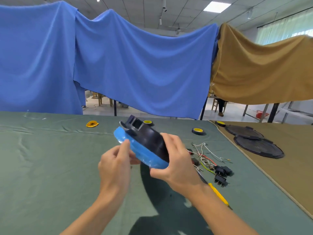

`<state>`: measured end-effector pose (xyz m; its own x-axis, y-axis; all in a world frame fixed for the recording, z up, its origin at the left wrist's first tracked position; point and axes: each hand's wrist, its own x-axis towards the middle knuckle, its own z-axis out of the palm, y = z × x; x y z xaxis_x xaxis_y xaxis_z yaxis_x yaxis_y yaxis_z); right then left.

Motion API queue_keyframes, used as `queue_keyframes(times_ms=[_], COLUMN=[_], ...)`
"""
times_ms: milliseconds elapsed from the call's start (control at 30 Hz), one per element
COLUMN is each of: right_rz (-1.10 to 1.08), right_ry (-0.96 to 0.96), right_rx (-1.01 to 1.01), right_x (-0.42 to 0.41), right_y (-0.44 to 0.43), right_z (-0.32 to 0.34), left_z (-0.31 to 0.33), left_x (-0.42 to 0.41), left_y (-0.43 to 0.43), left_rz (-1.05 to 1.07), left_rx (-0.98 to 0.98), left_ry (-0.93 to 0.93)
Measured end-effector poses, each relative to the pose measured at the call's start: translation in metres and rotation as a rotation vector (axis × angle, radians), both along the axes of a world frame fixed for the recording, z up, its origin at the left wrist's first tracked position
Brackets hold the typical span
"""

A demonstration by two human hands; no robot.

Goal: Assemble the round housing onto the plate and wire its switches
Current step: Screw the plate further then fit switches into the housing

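Both bare forearms reach forward and inward. The right grip (174, 160) curls round the round housing (149, 138); the left grip (115, 165) seems to pinch its rim between thumb and forefinger.

Blue drapes (118, 56) and a tan drape (264, 68) hang beneath a panelled ceiling (186, 7) with lit lights.

Black round housing (149, 138) (blue-rimmed) tilted above plate (162, 189).

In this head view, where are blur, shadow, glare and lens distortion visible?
Head view: the left hand and round housing are slightly motion-blurred; a small glare spot sits on the housing's blue film; a dark shadow lies on the green cloth under it; the wide lens bows the ceiling lines.
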<state>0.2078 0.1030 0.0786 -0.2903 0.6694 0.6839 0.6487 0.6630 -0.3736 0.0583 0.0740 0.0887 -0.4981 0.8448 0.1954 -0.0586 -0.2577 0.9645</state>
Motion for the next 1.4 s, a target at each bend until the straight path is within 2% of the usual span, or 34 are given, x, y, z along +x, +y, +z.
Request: queue_keyframes(times_ms=[100, 167, 300, 400, 467, 567, 700, 767, 900, 1000, 1067, 1167, 1333, 1367, 1400], right_rz=[-0.061, -0.058, 0.013, 0.051, 0.128, 0.151, -0.19, -0.373, -0.566, -0.533, -0.506, -0.535, -0.588, -0.574, -0.538], right_ry=[-0.222, -0.33, -0.506, -0.547, -0.485, -0.264, 0.163, 0.232, 0.001, -0.216, -0.357, -0.53, -0.59, -0.543, -0.415], right_rx=[0.234, 0.323, 0.371, 0.326, 0.232, 0.168, 0.081, -0.001, -0.224, -0.36, -0.386, -0.32, -0.269, -0.253, -0.246], right_x=[-0.01, -0.015, -0.017, -0.018, -0.015, -0.005, 0.026, 0.051, 0.094, 0.106, 0.106, 0.102, 0.094, 0.091, 0.087], right_y=[0.005, 0.007, 0.005, 0.0, -0.002, 0.0, 0.017, 0.031, 0.052, 0.06, 0.062, 0.065, 0.068, 0.067, 0.064], right_z=[-0.025, -0.037, -0.055, -0.058, -0.054, -0.047, -0.039, -0.037, -0.043, -0.051, -0.055, -0.06, -0.056, -0.051, -0.044], left_z=[-0.007, -0.016, -0.033, -0.04, -0.043, -0.048, -0.05, -0.048, -0.046, -0.044, -0.043, -0.044, -0.043, -0.045, -0.046], left_x=[-0.012, -0.013, -0.015, -0.014, -0.015, -0.019, -0.016, -0.012, -0.007, -0.004, -0.003, -0.006, -0.008, -0.01, -0.011], left_y=[0.005, 0.002, -0.002, -0.001, 0.0, 0.006, 0.014, 0.016, 0.016, 0.015, 0.014, 0.013, 0.009, 0.009, 0.008], left_rz=[-0.044, -0.107, -0.168, -0.129, -0.103, -0.118, -0.052, -0.03, -0.02, -0.013, -0.015, -0.031, -0.075, -0.082, -0.09], left_rx=[-0.228, -0.312, -0.42, -0.488, -0.504, -0.509, -0.509, -0.496, -0.501, -0.508, -0.51, -0.5, -0.493, -0.496, -0.501], left_ry=[-0.241, -0.296, -0.36, -0.384, -0.389, -0.413, -0.423, -0.416, -0.403, -0.419, -0.438, -0.435, -0.355, -0.345, -0.336])
